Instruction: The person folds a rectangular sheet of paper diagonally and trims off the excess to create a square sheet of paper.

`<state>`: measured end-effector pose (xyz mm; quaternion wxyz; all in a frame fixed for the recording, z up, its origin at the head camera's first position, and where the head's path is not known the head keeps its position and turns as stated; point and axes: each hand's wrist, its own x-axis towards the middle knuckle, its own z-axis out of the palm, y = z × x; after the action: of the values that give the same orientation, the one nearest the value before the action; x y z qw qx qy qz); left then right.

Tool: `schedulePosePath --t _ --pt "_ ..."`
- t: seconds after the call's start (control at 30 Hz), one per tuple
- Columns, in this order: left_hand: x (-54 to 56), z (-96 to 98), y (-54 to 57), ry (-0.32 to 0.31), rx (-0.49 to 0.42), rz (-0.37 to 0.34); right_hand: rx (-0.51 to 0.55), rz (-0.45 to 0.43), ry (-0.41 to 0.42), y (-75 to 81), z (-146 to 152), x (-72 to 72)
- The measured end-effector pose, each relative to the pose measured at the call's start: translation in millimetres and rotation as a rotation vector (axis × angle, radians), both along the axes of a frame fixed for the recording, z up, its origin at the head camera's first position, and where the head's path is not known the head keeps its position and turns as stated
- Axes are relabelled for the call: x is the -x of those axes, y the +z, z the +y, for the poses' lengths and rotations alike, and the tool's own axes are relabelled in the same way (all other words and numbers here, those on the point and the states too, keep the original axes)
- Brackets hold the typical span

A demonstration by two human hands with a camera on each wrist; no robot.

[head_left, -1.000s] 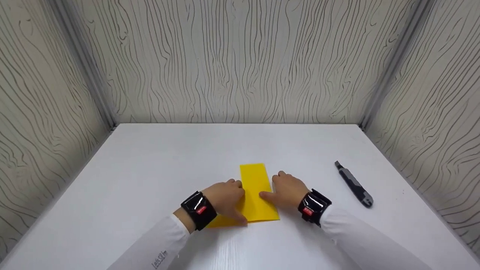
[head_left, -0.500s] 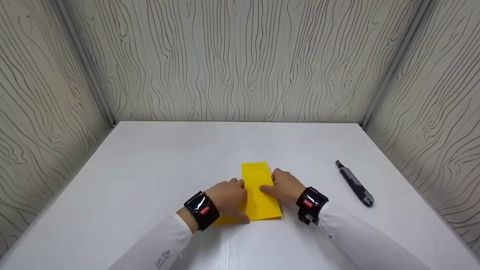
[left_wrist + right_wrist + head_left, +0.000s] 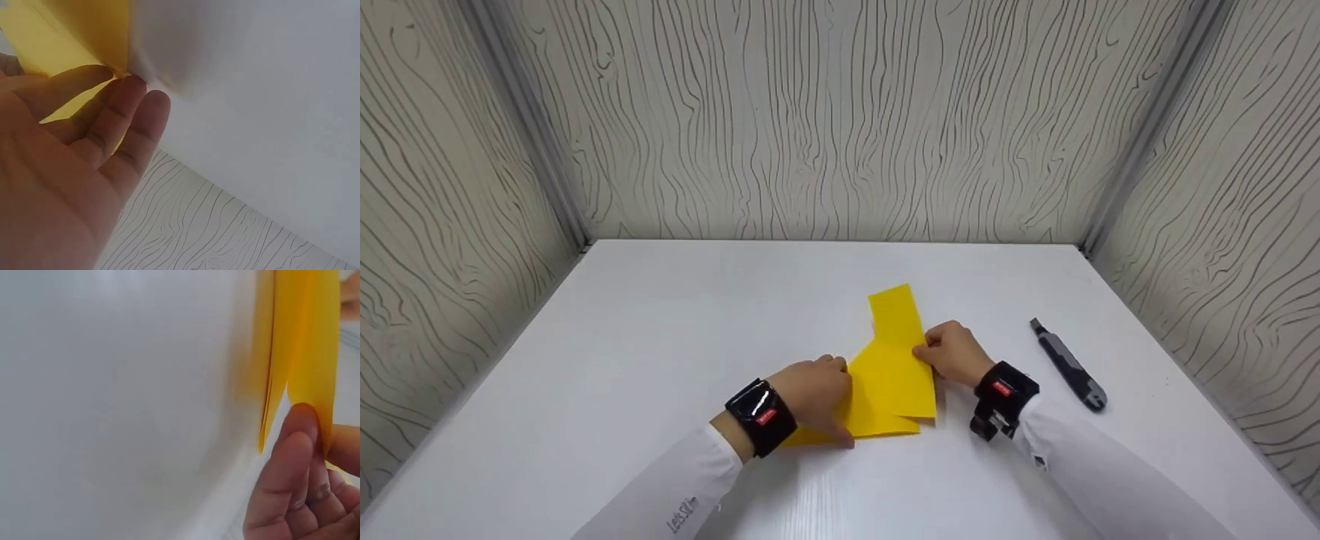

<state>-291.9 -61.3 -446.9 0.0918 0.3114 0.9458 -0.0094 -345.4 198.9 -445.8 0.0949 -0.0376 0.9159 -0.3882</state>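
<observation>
A folded sheet of yellow paper [image 3: 877, 386] lies on the white table, its strip-like upper layer lifted and turned away to the upper right. My left hand [image 3: 810, 394] rests on its left part, thumb at the near edge and fingertips toward the far side. In the left wrist view, the fingers [image 3: 132, 121] reach alongside the yellow paper [image 3: 93, 34], only slightly bent. At the right edge my right hand [image 3: 958, 352] pinches the upper layer between thumb and fingers. The right wrist view shows that raised flap [image 3: 315, 354] standing apart from the folded layers beside it.
A grey and black utility knife [image 3: 1069, 365] lies on the table [image 3: 697, 300] to the right of my right hand. Wood-grain patterned walls [image 3: 825, 120] stand behind the table and on both sides.
My right hand has moved right and away from me, lifting and swinging the upper paper layer with it. The sheet underneath now shows. My left hand stays nearly in place.
</observation>
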Motion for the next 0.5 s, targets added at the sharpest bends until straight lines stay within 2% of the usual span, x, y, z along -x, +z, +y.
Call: schedulePosePath --t 0.17,0.3,0.5 --pt "2.1 -2.0 0.9 0.005 0.0 -0.007 -0.025 0.027 -0.044 6.9 31 13.8" --pt "4.0 -4.2 1.1 0.015 -0.013 -0.012 -0.08 0.036 -0.094 10.5 60 18.5" --pt "8.8 -10.4 3.9 0.044 -0.056 -0.077 -0.276 0.063 -0.093 9.6 97 12.1"
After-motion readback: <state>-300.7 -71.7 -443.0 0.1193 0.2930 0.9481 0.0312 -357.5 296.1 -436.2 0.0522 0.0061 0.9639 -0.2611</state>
